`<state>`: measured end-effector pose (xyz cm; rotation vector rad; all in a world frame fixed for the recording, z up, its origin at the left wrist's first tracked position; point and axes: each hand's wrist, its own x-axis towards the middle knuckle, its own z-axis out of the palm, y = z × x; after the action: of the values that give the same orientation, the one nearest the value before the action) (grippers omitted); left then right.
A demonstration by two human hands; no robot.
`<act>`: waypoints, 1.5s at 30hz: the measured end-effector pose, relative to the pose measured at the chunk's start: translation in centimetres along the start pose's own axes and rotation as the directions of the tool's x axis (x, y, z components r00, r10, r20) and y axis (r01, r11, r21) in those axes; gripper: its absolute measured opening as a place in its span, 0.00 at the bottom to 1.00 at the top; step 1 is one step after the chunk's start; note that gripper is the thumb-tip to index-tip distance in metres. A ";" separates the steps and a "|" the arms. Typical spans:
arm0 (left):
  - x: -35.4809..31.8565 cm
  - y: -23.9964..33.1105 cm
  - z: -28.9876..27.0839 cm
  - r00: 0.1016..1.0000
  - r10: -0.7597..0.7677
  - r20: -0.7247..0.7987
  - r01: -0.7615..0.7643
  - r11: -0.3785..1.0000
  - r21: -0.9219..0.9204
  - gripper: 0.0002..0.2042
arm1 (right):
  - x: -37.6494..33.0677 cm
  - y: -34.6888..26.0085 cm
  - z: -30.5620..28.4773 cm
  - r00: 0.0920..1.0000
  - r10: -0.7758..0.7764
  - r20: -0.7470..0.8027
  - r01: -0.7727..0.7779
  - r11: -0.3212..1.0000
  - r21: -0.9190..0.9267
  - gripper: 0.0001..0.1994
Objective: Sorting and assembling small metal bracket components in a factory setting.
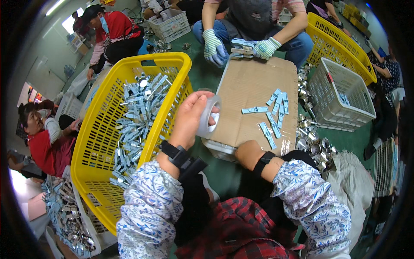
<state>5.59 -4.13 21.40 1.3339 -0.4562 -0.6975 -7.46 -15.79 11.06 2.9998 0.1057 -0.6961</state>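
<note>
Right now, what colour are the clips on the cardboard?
The clips are light blue, clearest in head view.

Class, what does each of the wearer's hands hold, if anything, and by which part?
Left hand: the tape roll, by its ring's left side. Right hand: grip hidden, cannot be told.

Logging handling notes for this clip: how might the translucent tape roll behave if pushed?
The tape roll would probably roll if stood on its edge, being round. It's likely light for its size, with an open middle. It seems fairly stiff, showing no obvious crushing in the left hand.
</note>
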 end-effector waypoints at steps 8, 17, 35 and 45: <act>4.6 -3.6 1.7 0.997 -0.024 0.068 0.019 0.998 0.064 0.12 | 3.1 -0.1 0.7 0.989 0.007 0.148 -0.020 0.996 0.089 0.09; 7.8 -4.2 1.7 0.996 -0.074 0.043 0.066 0.985 0.161 0.11 | 1.9 0.9 -1.0 0.993 -0.065 0.098 0.050 0.989 0.141 0.08; 11.2 -8.2 7.2 0.980 -0.003 0.201 0.010 1.000 -0.030 0.13 | 5.7 1.5 15.2 0.981 0.142 -0.133 -0.002 0.690 0.723 0.06; 10.9 -6.7 6.3 0.984 0.099 0.147 -0.115 0.988 0.101 0.09 | 2.4 2.5 0.3 0.947 -0.173 -0.271 0.250 0.927 0.280 0.09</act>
<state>7.91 -16.67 15.16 1.3561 -0.6839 -0.6885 -5.23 -18.14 9.79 3.4060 0.3741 -0.3850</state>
